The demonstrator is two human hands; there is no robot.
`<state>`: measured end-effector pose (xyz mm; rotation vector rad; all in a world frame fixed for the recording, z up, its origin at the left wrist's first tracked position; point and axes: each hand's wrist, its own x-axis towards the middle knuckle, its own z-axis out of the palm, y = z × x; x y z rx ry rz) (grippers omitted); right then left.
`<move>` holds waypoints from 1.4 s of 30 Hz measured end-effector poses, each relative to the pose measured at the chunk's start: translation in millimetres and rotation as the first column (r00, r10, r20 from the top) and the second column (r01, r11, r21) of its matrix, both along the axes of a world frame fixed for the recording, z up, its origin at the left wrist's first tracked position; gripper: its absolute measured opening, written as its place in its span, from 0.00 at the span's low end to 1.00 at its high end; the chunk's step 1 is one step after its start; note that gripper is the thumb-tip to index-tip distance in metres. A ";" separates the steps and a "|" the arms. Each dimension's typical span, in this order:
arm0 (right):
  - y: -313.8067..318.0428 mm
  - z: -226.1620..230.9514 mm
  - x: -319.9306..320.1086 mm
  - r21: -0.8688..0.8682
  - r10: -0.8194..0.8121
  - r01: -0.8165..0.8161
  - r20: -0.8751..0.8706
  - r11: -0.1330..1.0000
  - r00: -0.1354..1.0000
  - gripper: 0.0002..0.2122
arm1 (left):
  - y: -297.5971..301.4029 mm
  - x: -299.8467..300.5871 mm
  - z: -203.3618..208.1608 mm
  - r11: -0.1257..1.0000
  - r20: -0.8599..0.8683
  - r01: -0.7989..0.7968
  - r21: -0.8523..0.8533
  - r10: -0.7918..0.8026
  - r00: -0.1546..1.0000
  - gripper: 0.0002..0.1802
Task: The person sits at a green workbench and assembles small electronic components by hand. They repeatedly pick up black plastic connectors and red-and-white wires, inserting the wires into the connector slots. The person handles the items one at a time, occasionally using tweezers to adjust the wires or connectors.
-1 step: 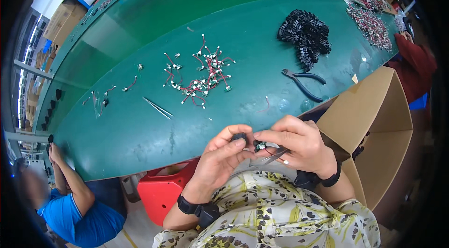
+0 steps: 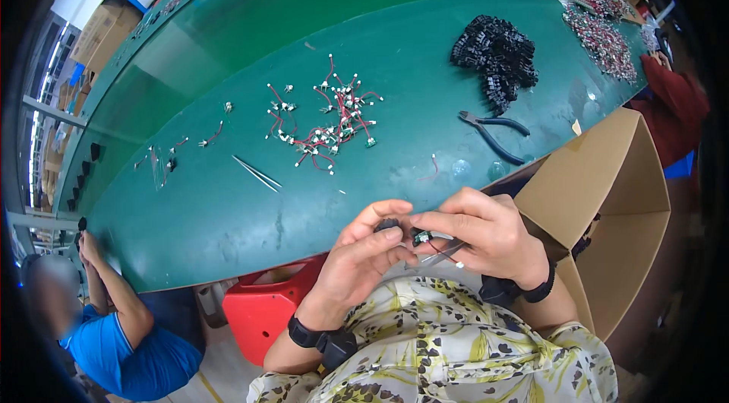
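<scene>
Close to my body, past the table's near edge, both my hands are raised together. My left hand (image 2: pixel 351 259) is closed, pinching a small black plastic housing (image 2: pixel 388 225) between thumb and fingers. Facing it, my right hand (image 2: pixel 486 236) grips a small green circuit board (image 2: pixel 421 238) by its fingertips. A short red wire with a white plug (image 2: pixel 459 265) hangs from the board. Below the right fingers a slim grey pointed tool (image 2: pixel 438 254), which looks like tweezers, sticks out; its grip is hidden. The fingertips partly cover both parts.
On the green table (image 2: pixel 190 236) lie wired circuit boards (image 2: pixel 342 118), tweezers (image 2: pixel 257 173), pliers (image 2: pixel 497 137) and a heap of black housings (image 2: pixel 493 61). An open cardboard box (image 2: pixel 592 205) stands at right, a red stool (image 2: pixel 269 319) at left. One co-worker (image 2: pixel 137 342) sits left, another (image 2: pixel 672 107) right.
The red wire and its white plug have swung slightly down and left, and the grey tool has tilted a little. My hands stay nearly in place.
</scene>
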<state>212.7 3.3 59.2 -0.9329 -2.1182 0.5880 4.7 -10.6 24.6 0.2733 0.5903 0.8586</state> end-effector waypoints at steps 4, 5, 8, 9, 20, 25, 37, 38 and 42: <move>0.2 7.1 -1.1 0.017 0.042 -0.045 0.149 0.999 0.988 0.23 | -6.2 1.7 -0.9 0.991 -0.093 0.113 0.070 -0.106 0.990 0.14; 0.0 9.3 -1.7 0.013 0.048 -0.051 0.176 0.999 0.983 0.23 | -8.4 1.0 -5.1 0.982 -0.148 0.147 0.121 -0.129 0.981 0.14; 3.0 2.7 -0.8 -0.016 0.065 -0.064 0.075 0.998 0.995 0.23 | -10.8 -1.1 -8.0 0.988 -0.136 0.103 0.112 -0.087 0.987 0.15; 4.1 -0.4 -0.2 -0.029 0.072 -0.071 0.012 0.997 0.997 0.23 | -10.6 -1.3 -6.8 0.991 -0.130 0.097 0.096 -0.084 0.988 0.14; -5.2 21.5 1.0 -0.306 -0.028 0.013 -0.043 0.952 0.999 0.16 | -5.0 -3.7 -11.0 0.978 -0.219 0.039 0.207 0.007 0.976 0.15; -16.2 7.6 2.6 -0.140 -0.145 0.155 0.078 0.978 0.986 0.09 | -6.7 -3.1 -17.0 0.923 -0.280 0.004 0.385 0.113 0.953 0.16; -14.5 6.4 -9.7 -0.050 -0.168 0.181 0.204 0.982 0.965 0.11 | -2.0 -0.1 -21.4 0.879 -0.280 -0.010 0.478 0.163 0.946 0.18; -14.7 5.9 -9.7 -0.051 -0.173 0.187 0.203 0.981 0.964 0.11 | -1.3 0.3 -20.6 0.882 -0.281 -0.008 0.472 0.159 0.946 0.19; -13.8 3.8 -10.6 -0.054 -0.184 0.200 0.209 0.978 0.960 0.12 | -0.8 1.9 -19.7 0.873 -0.311 -0.001 0.488 0.175 0.934 0.19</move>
